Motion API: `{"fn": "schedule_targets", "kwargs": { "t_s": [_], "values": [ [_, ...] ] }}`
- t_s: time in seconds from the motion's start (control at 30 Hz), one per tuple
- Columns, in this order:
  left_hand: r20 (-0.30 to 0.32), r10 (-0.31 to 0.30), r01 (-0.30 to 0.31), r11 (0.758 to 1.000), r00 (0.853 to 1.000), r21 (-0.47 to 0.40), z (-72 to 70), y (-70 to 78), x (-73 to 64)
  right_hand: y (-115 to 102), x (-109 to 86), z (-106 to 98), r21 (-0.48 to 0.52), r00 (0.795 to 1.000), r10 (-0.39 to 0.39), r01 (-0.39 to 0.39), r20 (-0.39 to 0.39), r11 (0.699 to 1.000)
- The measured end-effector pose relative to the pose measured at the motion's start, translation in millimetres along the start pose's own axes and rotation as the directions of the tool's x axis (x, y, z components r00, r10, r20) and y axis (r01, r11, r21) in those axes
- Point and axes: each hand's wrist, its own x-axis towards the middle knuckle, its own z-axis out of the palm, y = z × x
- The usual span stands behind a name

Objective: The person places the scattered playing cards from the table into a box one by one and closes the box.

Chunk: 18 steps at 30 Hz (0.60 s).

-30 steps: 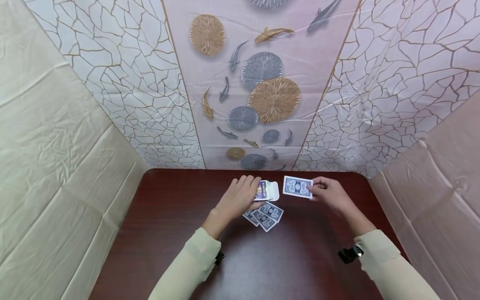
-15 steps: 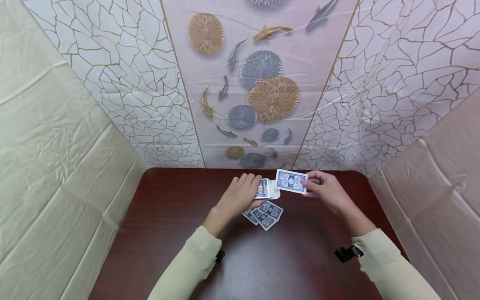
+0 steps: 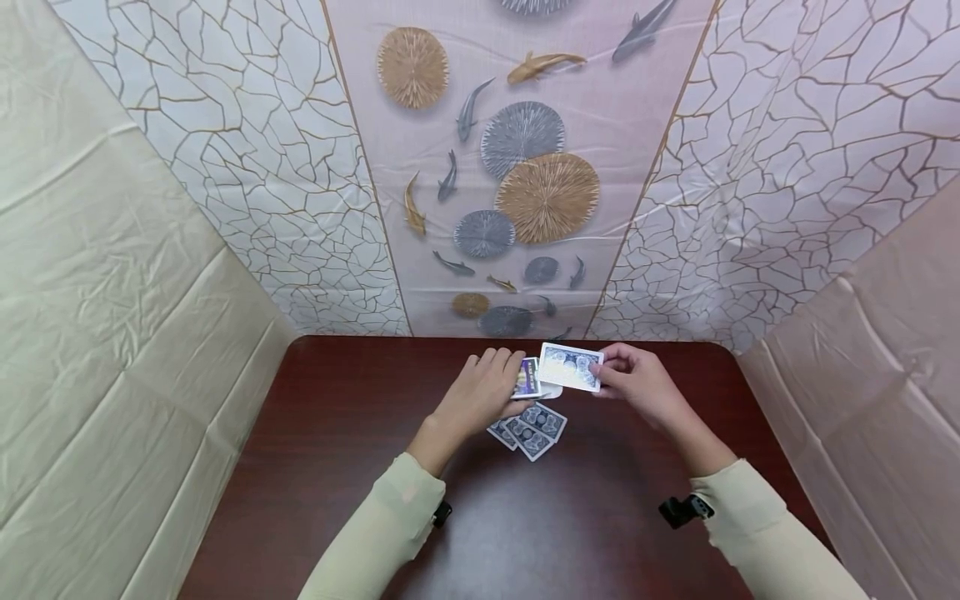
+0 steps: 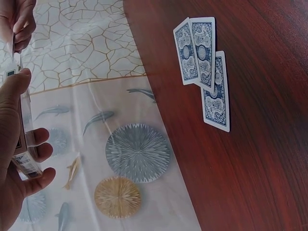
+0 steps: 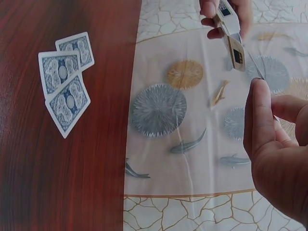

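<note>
dark red-brown table [image 3: 555,533] before us, two pale sleeves [image 3: 375,533] over it
nearest us, one black device [image 3: 682,511] sits at each of the two cuffs [image 3: 738,497]. beyond, we count three cards [image 3: 528,437] lying on the table, blue patterned backs up, overlapping. just past them our left hand [image 3: 480,387] wraps thumb and fingers round one card box [image 3: 528,378], its white flap [image 3: 552,390] open; our right hand [image 3: 636,380] pinches one single card [image 3: 567,367] by its edge. that single card hides part of the flap in the head view; whether they touch, we cannot tell. farthest off, one cloth backdrop [image 3: 480,167] bears three gold fish [image 3: 546,65] and three gold discs [image 3: 549,198].
</note>
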Motion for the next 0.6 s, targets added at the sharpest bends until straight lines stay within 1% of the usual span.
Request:
{"fn": "schedule_targets", "kwargs": {
  "t_s": [0.13, 0.33, 0.47, 0.6],
  "values": [
    [0.003, 0.002, -0.002, 1.0, 1.0, -0.007, 0.2, -0.4, -0.1, -2.1, -2.1, 2.5, -0.033, 1.0, 0.003, -0.003, 0.002, 0.999],
    [0.014, 0.002, -0.002, 1.0, 1.0, -0.003, 0.6, -1.0, 0.2, -4.7, -3.7, 3.7, -0.078, 0.999, 0.012, -0.01, 0.033, 0.997],
    [0.013, -0.001, 0.001, 1.0, 1.0, -0.013, 1.3, -1.0, 0.7, -5.2, -4.2, 3.1, -0.081, 0.998, 0.026, -0.021, 0.054, 0.996],
    [0.004, -0.008, 0.008, 1.0, 1.0, -0.01, 2.0, -0.9, 1.3, -5.4, -5.7, 2.4, -0.064, 0.997, 0.037, -0.033, 0.063, 0.997]
  ]
}}
